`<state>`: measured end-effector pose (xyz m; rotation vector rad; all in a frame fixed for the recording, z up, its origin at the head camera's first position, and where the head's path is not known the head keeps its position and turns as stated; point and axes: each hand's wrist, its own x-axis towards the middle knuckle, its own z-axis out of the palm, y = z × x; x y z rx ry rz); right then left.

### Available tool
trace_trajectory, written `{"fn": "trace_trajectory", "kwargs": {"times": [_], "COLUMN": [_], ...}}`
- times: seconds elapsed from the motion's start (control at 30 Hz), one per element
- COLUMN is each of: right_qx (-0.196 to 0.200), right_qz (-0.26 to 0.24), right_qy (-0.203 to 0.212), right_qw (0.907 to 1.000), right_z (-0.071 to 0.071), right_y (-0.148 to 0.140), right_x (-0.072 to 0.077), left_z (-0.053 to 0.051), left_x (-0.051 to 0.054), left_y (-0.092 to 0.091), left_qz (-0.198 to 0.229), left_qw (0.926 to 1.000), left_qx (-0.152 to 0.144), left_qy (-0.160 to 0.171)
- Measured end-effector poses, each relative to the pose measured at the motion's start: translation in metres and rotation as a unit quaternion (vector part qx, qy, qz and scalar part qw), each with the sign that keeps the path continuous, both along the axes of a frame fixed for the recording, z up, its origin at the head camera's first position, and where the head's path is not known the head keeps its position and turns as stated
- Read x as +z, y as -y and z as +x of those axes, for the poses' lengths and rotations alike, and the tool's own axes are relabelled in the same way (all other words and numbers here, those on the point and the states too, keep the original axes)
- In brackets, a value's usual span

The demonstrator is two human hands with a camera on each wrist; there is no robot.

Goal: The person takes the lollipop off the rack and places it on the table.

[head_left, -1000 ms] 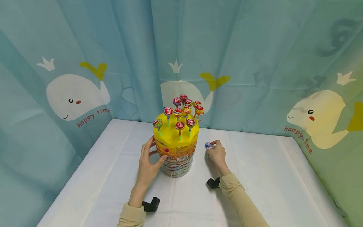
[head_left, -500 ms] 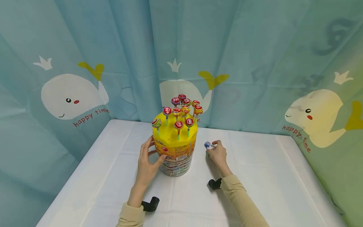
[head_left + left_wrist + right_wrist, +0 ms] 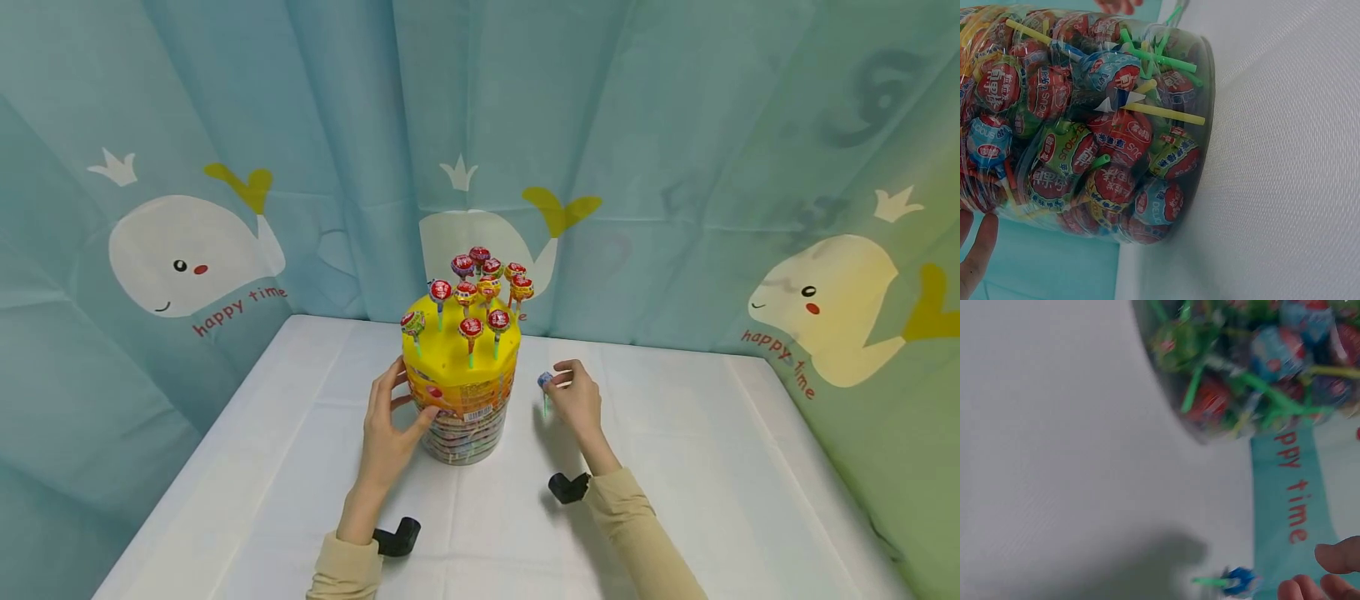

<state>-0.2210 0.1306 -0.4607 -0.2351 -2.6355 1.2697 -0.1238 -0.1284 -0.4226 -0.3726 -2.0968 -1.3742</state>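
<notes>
A large clear tub of wrapped lollipops (image 3: 463, 429) with a yellow lid (image 3: 450, 358) stands on the white table; several lollipops stick up out of the lid. My left hand (image 3: 386, 437) holds the tub's near left side, thumb in front and fingers around the left. Right of the tub, a blue-wrapped lollipop (image 3: 545, 381) is upright, its green stick pointing down; what supports it cannot be made out. My right hand (image 3: 577, 400) is close beside it with fingers spread. In the right wrist view, a gap separates that lollipop (image 3: 1240, 581) from the thumb and fingertips (image 3: 1338, 556).
Black wrist mounts, one by the left sleeve (image 3: 397, 537) and one by the right (image 3: 567, 487), hang over the white tablecloth (image 3: 697, 450). Behind the table, a blue-green curtain (image 3: 637, 125) with whale prints comes right down to its back edge.
My right fingers have parted and drawn slightly away to the right from the blue lollipop, which keeps its place. The left hand stays on the tub. The head view shifts a little.
</notes>
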Motion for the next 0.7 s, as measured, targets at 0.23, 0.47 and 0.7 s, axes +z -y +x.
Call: {"fn": "trace_trajectory", "kwargs": {"times": [0.23, 0.47, 0.7], "right_qx": [0.014, 0.038, 0.071], "right_qz": [-0.035, -0.066, -0.087], "right_qy": [-0.047, -0.116, -0.147], "right_qw": [0.9982, 0.9903, 0.9828], "right_z": [0.010, 0.023, 0.035], "right_y": [0.009, 0.019, 0.026], "right_x": [0.024, 0.057, 0.087], "left_z": [0.000, 0.000, 0.000], "left_x": [0.001, 0.000, 0.000], "left_y": [0.000, 0.001, 0.001], "left_qz": [0.002, 0.003, 0.002], "left_qw": [1.0000, 1.0000, 1.0000], "left_qx": [0.001, -0.002, -0.002], "left_qy": [0.002, -0.003, -0.002]}}
